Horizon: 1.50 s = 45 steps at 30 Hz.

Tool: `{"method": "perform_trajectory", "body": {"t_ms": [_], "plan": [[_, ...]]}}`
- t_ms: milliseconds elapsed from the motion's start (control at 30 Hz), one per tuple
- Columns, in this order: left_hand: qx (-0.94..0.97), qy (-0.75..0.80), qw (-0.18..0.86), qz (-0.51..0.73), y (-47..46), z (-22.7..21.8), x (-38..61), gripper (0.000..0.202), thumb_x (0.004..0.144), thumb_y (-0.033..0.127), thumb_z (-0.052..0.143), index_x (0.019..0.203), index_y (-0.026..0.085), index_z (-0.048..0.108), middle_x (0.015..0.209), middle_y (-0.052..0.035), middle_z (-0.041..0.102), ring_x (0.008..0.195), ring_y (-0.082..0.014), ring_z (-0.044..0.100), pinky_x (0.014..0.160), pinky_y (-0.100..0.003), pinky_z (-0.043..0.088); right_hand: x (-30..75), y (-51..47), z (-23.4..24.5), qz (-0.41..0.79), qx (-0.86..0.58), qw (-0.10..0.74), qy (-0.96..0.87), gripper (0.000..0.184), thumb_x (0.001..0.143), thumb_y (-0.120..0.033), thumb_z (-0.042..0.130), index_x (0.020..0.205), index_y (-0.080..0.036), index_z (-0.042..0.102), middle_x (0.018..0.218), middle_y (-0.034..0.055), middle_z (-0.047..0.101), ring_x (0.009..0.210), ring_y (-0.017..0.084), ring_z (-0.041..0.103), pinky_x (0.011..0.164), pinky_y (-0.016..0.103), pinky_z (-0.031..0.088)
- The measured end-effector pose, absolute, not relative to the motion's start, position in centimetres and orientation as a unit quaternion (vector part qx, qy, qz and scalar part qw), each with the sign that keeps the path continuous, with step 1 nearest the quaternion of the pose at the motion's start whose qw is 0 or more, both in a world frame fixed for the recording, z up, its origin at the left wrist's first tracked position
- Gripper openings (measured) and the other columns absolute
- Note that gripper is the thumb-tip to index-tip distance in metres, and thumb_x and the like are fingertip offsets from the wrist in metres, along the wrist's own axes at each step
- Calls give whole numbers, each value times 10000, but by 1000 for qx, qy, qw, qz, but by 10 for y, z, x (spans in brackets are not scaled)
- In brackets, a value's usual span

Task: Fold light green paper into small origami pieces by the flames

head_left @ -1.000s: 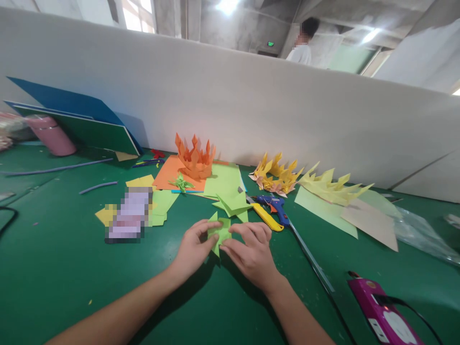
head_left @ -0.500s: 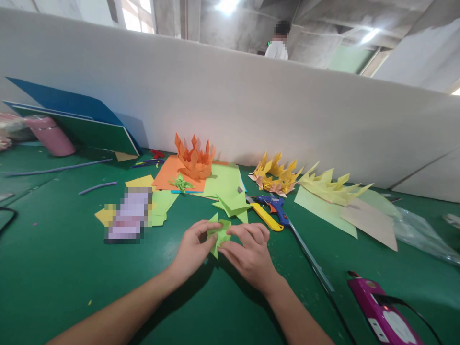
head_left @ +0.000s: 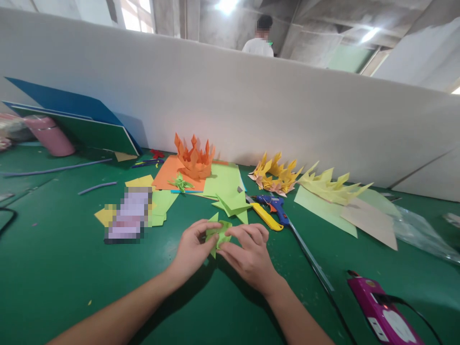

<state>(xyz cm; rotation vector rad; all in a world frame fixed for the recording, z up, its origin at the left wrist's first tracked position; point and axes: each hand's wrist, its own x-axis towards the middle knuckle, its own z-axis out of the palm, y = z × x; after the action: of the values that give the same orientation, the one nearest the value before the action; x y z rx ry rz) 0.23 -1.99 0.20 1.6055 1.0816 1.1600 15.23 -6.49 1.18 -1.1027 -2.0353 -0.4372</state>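
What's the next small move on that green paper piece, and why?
Likely press the fold down and run a fingertip along it. The left hand and right hand both pinch the light-green folded paper where it lies on the green table, and its upper flap looks raised, not flat.

folded paper (head_left: pixel 218 233): thin light-green paper, matt, sharply creased.
table (head_left: pixel 72 287): dark green covering, matt, faintly grained.
crown (head_left: pixel 194 158): orange paper, matt, stiff folds.
knife (head_left: pixel 265 216): yellow plastic, slight shine.
glue gun (head_left: pixel 275 203): blue plastic, smooth.
box (head_left: pixel 381 311): magenta plastic, glossy.
bag (head_left: pixel 424 235): clear film, crinkled, shiny.
wall (head_left: pixel 230 105): white board, matt, smooth.
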Motion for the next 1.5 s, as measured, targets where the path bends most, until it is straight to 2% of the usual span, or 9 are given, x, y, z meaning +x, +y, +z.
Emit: {"method": "perform_trajectory", "body": {"t_ms": [200,533,767,867,1000,1067,1167,1267,1500], "plan": [[650,427,423,466,-21,3,2,202,652,215,581,804,194,713,860,-61,656,804,-171,618,714,-283,498,155,-62,10,-197,-458,376,-781,116,787,-367,624,771,-252,630,938,35,619,922,197,448,846,359,275],[648,443,428,448,-21,8,3,194,642,220,591,791,191,712,831,-49,644,720,-155,607,598,-247,486,155,-61,9,-199,-459,370,-783,139,787,-292,628,668,-234,588,949,20,617,941,185,444,865,351,271],[650,433,430,452,-22,9,4,175,645,206,595,776,189,709,798,-44,651,724,-154,613,625,-250,499,157,-61,13,-181,-452,357,-798,157,805,-194,581,654,-235,575,945,5,618,947,180,448,882,360,248],[653,434,417,460,-21,9,3,174,651,199,594,782,194,708,818,-46,653,735,-154,615,620,-246,504,159,-63,13,-145,-452,360,-803,30,782,-282,623,757,-266,616,1011,15,585,976,200,445,887,368,265],[657,442,388,473,-20,9,2,202,684,225,568,830,198,705,854,-52,644,707,-140,604,544,-218,486,162,-64,12,-21,-490,452,-745,322,770,-435,590,1028,-246,558,1076,77,513,1034,244,448,887,397,333],[660,444,369,480,-22,10,2,209,698,234,554,839,201,705,874,-56,643,716,-141,603,528,-213,481,162,-62,11,78,-507,507,-692,306,834,-406,491,1070,-212,512,1025,88,537,979,229,497,838,380,388],[664,449,353,482,-25,10,3,210,700,236,552,840,209,706,907,-62,648,755,-152,609,518,-212,485,159,-56,9,230,-516,514,-646,255,901,-359,354,893,-199,553,836,51,581,806,186,551,719,311,431],[666,450,353,479,-26,10,4,211,697,227,557,846,215,705,928,-67,652,802,-165,615,527,-216,499,154,-52,7,289,-509,483,-651,327,894,-395,361,688,-195,518,683,13,516,681,160,516,629,273,415],[662,423,390,480,-26,8,4,228,681,180,553,849,215,702,928,-58,643,794,-153,620,589,-227,530,150,-54,4,303,-513,457,-660,291,847,-401,444,639,-198,452,644,-15,444,633,140,453,611,261,391]]}}
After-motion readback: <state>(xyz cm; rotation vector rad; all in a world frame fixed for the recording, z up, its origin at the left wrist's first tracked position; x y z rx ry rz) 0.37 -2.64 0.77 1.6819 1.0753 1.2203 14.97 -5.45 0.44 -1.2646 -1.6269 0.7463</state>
